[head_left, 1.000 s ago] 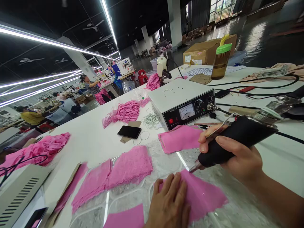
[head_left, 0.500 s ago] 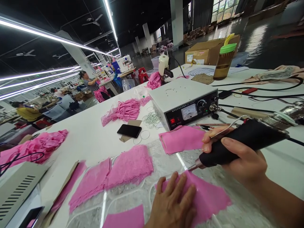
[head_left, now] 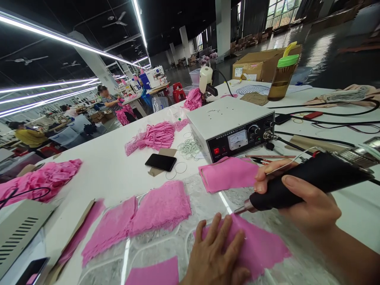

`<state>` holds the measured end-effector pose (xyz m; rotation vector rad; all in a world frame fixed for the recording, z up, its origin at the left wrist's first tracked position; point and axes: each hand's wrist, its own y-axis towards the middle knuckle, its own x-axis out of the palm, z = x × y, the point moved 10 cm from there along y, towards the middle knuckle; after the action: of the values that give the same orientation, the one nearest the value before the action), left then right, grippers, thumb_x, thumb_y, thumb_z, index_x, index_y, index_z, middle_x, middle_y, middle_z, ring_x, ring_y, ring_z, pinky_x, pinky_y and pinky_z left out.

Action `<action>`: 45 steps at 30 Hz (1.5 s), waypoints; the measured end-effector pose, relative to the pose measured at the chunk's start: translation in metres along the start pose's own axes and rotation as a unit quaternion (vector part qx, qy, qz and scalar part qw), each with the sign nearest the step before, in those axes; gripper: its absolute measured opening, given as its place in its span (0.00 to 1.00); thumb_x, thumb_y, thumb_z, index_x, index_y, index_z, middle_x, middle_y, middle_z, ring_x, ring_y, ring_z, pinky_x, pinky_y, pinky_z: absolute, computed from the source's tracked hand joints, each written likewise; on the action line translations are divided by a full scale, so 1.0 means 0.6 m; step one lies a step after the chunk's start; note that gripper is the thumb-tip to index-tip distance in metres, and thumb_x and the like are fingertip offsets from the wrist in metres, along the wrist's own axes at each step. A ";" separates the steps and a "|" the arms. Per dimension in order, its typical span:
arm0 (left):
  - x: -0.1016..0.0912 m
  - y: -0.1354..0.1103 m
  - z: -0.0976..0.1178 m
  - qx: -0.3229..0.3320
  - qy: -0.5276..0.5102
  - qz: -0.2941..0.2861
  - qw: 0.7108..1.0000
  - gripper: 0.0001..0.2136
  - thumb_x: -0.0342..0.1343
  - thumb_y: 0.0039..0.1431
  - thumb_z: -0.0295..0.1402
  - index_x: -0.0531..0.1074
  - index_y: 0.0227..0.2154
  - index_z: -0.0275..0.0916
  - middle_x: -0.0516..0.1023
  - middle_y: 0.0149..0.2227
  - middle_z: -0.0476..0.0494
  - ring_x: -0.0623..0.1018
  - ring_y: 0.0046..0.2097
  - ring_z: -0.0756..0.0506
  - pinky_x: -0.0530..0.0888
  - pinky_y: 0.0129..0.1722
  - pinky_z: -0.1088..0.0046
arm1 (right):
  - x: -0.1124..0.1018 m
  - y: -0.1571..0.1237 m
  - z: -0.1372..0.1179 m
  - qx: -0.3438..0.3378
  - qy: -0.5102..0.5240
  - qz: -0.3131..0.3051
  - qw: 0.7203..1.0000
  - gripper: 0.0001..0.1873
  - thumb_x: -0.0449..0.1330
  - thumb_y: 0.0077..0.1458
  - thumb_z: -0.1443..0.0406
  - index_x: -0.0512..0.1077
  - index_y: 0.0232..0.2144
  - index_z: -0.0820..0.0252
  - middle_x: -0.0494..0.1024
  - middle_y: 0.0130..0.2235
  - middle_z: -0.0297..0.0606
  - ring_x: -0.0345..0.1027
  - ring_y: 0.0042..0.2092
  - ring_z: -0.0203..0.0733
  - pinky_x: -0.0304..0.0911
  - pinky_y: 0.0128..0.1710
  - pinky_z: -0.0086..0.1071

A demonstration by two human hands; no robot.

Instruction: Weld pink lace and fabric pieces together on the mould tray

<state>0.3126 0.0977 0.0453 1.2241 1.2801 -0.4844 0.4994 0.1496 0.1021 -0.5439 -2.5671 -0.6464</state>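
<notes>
One left hand (head_left: 218, 249): fingers spread, palm down on one pink cloth piece (head_left: 264, 249), which lies on the glossy patterned sheet (head_left: 204, 206) at the near side of the worktop (head_left: 97, 178); I judge the spread pins the cloth flat, the fingertips short of its far corner to leave that corner free. One right hand (head_left: 311, 200): wrapped round a black handheld tool (head_left: 323, 174), thumb along the near side of the grip, fingers by a thin metal lever (head_left: 283, 166), presumably for steadiness and control. One metal tip (head_left: 243, 207): angled down at the cloth's far corner; from my remote view I cannot tell contact from a slight gap. One control unit (head_left: 231, 118), red switch lit: beyond the work, a cable (head_left: 292, 146) leaving its front towards the tool, hence, I suppose, its nearness. Two pink stacks (head_left: 163, 204): side by side, left of the single piece, probably out of the tool's way. One folded pink cloth (head_left: 228, 174): just before the unit. One phone (head_left: 160, 162): on a cardboard scrap (head_left: 168, 152), near pale loops (head_left: 189, 148). One green-lidded bottle (head_left: 280, 85): well apart from both hands, sensibly so for liquid.
</notes>
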 end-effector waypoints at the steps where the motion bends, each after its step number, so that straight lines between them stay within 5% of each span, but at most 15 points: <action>1: 0.000 -0.001 0.000 0.000 0.002 0.002 1.000 0.24 0.38 0.69 0.51 0.69 0.55 0.45 0.73 0.56 0.44 0.71 0.57 0.39 0.65 0.49 0.59 | 0.000 -0.001 0.001 0.001 -0.001 -0.001 1.000 0.06 0.64 0.47 0.61 0.76 0.27 0.57 0.75 0.27 0.37 0.69 0.23 0.40 0.71 0.21 0.33; 13: 0.010 -0.011 0.004 0.001 -0.007 0.023 1.000 0.25 0.47 0.63 0.54 0.69 0.56 0.46 0.70 0.59 0.47 0.65 0.62 0.38 0.63 0.54 0.58 | -0.001 -0.003 0.006 -0.002 -0.010 -0.024 1.000 0.05 0.63 0.49 0.62 0.76 0.29 0.56 0.75 0.28 0.38 0.69 0.24 0.41 0.72 0.23 0.36; 29: 0.006 -0.011 0.004 -0.009 -0.031 0.047 0.998 0.25 0.46 0.64 0.54 0.69 0.55 0.45 0.71 0.58 0.44 0.65 0.62 0.38 0.62 0.56 0.58 | 0.011 -0.009 -0.001 -0.001 -0.015 -0.025 1.000 0.06 0.65 0.49 0.60 0.74 0.27 0.56 0.74 0.25 0.36 0.68 0.23 0.41 0.71 0.21 0.34; 40: -0.053 -0.026 0.008 -0.036 0.011 0.125 0.991 0.26 0.40 0.68 0.52 0.76 0.44 0.38 0.80 0.46 0.43 0.71 0.56 0.43 0.54 0.63 0.61 | -0.006 -0.009 0.004 0.008 -0.018 0.011 1.000 0.05 0.63 0.44 0.61 0.75 0.25 0.56 0.74 0.24 0.37 0.67 0.23 0.41 0.70 0.23 0.35; 45: -0.057 -0.057 -0.010 -0.018 0.053 0.034 0.998 0.24 0.39 0.69 0.49 0.75 0.47 0.37 0.77 0.51 0.43 0.69 0.59 0.42 0.48 0.65 0.61 | -0.002 -0.014 0.011 0.035 -0.017 0.019 0.999 0.07 0.64 0.42 0.60 0.76 0.24 0.57 0.74 0.24 0.38 0.67 0.22 0.41 0.69 0.23 0.38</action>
<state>0.2710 0.0799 0.0629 1.2722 1.3267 -0.3501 0.4944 0.1457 0.0932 -0.5842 -2.5942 -0.5352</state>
